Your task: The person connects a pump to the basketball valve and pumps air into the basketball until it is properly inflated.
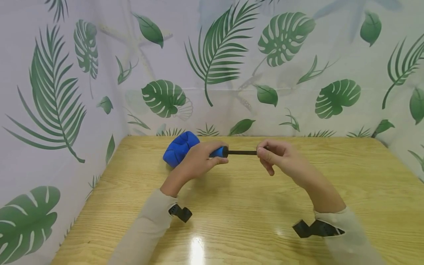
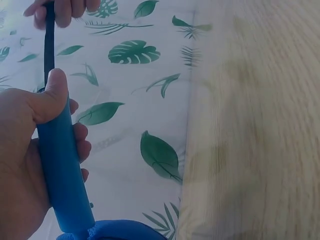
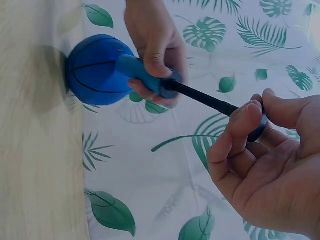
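Observation:
My left hand (image 1: 200,156) grips the blue barrel (image 2: 62,170) of a ball pump, with the thumb laid along it near the black end collar. At the barrel's other end is a blue ball (image 3: 92,75) with black seam lines; it looks dented in the head view. The pump's black rod (image 1: 243,152) sticks out of the barrel to the right. Its far end has a dark round handle (image 3: 258,131), which the fingertips and thumb of my right hand (image 1: 281,158) pinch. The nozzle is hidden between barrel and ball.
A light wooden table (image 1: 238,206) lies under both hands. Behind it and to the left hangs a white cloth (image 1: 232,117) printed with green leaves. A black wrist camera (image 1: 180,212) is strapped at the left sleeve, another camera (image 1: 316,228) at the right.

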Demonstrator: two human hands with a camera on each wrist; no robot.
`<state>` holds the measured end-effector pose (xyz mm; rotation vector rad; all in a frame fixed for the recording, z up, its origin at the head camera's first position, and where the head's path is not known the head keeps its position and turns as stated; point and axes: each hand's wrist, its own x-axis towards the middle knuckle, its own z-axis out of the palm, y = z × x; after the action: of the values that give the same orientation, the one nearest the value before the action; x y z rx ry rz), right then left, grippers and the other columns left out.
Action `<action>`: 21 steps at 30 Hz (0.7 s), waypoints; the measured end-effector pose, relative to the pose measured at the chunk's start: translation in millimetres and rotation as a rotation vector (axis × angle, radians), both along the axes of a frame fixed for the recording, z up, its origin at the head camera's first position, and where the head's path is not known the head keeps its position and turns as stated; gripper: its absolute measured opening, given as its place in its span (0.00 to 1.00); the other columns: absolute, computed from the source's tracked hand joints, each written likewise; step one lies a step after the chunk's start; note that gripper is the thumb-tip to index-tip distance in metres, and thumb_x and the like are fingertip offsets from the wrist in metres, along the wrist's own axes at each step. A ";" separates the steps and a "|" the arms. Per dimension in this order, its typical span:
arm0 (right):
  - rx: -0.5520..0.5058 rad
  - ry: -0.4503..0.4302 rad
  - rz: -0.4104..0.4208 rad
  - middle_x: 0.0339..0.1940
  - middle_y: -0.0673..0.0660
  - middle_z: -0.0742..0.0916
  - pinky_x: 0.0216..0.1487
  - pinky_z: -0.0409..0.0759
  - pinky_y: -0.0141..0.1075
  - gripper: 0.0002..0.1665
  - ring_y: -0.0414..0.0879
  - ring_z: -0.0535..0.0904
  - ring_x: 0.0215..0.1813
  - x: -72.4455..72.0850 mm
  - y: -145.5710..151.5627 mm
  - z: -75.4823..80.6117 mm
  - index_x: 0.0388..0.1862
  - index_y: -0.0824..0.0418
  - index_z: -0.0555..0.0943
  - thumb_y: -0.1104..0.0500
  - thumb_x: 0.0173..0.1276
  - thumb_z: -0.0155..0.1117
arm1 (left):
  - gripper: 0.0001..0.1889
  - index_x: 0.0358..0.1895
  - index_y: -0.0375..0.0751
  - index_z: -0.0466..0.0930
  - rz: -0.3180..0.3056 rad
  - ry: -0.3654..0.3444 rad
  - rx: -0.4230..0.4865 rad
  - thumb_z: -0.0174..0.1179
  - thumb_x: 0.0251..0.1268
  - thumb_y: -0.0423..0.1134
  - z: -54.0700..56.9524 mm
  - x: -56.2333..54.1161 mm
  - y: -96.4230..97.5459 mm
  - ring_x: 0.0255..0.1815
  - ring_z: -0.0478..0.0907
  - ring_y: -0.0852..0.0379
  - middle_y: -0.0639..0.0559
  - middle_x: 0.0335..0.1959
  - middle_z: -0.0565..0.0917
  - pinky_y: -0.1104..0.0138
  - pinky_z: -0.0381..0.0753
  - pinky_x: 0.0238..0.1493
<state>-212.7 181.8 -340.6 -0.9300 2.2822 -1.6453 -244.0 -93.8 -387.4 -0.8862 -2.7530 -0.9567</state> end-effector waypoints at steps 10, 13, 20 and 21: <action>-0.044 0.060 0.032 0.22 0.53 0.74 0.29 0.74 0.39 0.09 0.48 0.71 0.22 0.2 9.9 9.7 0.39 0.61 0.76 0.65 0.82 0.51 | 0.25 0.68 0.48 0.76 -0.014 -0.020 0.002 0.61 0.74 0.52 2.4 -1.3 -0.2 0.64 0.80 0.51 0.50 0.63 0.82 0.54 0.78 0.64; -0.051 0.082 0.033 0.22 0.53 0.74 0.28 0.74 0.39 0.08 0.49 0.71 0.22 2.1 10.8 12.7 0.39 0.62 0.77 0.65 0.81 0.51 | 0.25 0.69 0.49 0.75 -0.009 -0.033 0.013 0.61 0.74 0.52 4.2 -0.6 0.3 0.63 0.80 0.51 0.51 0.64 0.82 0.54 0.78 0.64; -0.059 0.058 -0.004 0.21 0.52 0.74 0.26 0.76 0.38 0.10 0.48 0.71 0.21 3.4 4.0 10.1 0.37 0.62 0.76 0.64 0.81 0.52 | 0.23 0.67 0.48 0.76 -0.021 -0.017 0.007 0.61 0.74 0.50 0.5 3.3 6.0 0.63 0.80 0.51 0.50 0.63 0.82 0.55 0.79 0.62; -0.052 0.051 -0.002 0.21 0.51 0.74 0.26 0.76 0.38 0.10 0.48 0.71 0.21 3.5 2.8 9.0 0.37 0.62 0.76 0.64 0.82 0.51 | 0.23 0.67 0.48 0.76 -0.025 -0.014 0.004 0.61 0.74 0.51 0.0 4.3 7.4 0.62 0.81 0.51 0.50 0.63 0.82 0.55 0.79 0.62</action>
<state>-209.2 184.7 -331.6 -0.9929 2.2841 -1.7086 -239.7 -86.4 -387.4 -0.9193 -2.7571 -0.9757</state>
